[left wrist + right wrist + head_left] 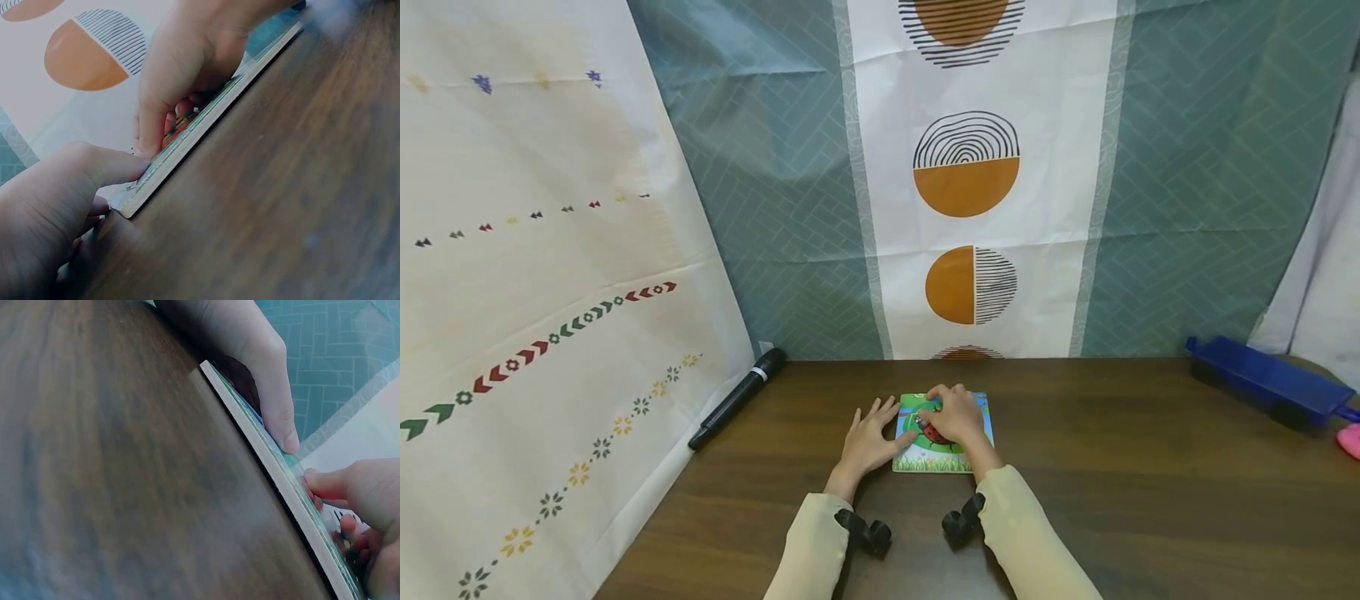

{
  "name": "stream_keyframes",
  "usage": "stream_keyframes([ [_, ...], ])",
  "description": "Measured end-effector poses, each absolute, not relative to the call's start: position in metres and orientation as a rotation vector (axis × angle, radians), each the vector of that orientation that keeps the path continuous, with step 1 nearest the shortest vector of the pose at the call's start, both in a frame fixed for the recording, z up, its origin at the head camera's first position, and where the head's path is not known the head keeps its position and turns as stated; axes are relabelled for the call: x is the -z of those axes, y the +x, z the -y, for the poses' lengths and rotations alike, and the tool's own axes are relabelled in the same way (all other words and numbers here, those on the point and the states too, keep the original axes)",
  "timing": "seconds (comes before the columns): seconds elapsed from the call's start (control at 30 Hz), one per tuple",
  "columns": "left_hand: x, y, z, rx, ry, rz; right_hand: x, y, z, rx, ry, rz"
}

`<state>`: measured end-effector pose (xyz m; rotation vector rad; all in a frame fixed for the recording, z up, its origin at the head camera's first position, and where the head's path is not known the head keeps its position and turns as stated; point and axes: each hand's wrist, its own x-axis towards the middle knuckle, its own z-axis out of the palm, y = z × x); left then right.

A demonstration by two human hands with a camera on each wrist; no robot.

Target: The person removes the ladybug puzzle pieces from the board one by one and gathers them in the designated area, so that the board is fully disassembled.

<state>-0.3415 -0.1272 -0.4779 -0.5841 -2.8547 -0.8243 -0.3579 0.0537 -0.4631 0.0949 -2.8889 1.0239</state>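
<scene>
A flat, thick-edged picture board with a ladybug on a green leaf lies on the table, its grassy edge towards me. My left hand is at the board's left side, fingers spread and fairly straight, thumb resting on its surface. From the right, my right hand reaches over the board with curled fingers. Its thumb and fingertips pinch the red ladybug puzzle piece, partly covering it. In the right wrist view, the board's pale edge lies along the table, and the right fingers bend in over the red part.
A black marker-like stick lies at the table's left, against a patterned white cloth. At the far right stand a blue tray and a pink object, cut off by the frame. A patterned curtain hangs behind the brown wooden table.
</scene>
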Motion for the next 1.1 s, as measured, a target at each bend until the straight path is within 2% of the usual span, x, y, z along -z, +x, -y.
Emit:
stream_keyframes([
  [1.1,0.476,-0.340,0.128,0.826,-0.578,2.876,0.471,-0.358,-0.056,-1.384,-0.005,2.640],
])
